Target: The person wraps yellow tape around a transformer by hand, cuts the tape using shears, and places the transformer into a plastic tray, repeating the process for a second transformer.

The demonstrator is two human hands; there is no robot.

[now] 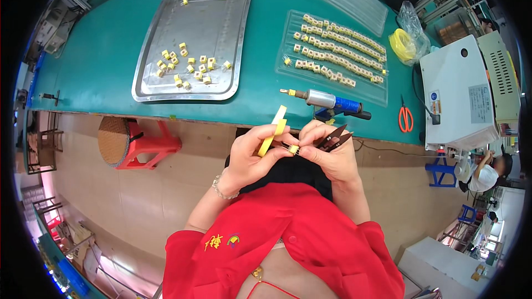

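My left hand is closed, with a strip of yellow tape standing up between its fingers. A small yellow-wrapped coil with metal pins sits at the fingertips where both hands meet. My right hand is closed too: its thumb and forefinger pinch near the coil. Dark thread snips lie in that same hand, blades pointing up and away. Just beyond the hands, on the table edge, is a blue-and-silver tool with a narrow tip, lying sideways on a stand. A small yellow piece is on its tip.
The green table carries a metal tray with several loose coils at left. Clear plastic trays stand at right, one holding rows of coils. Orange-handled scissors, yellow tape rolls and a white machine are further right. A red stool stands below left.
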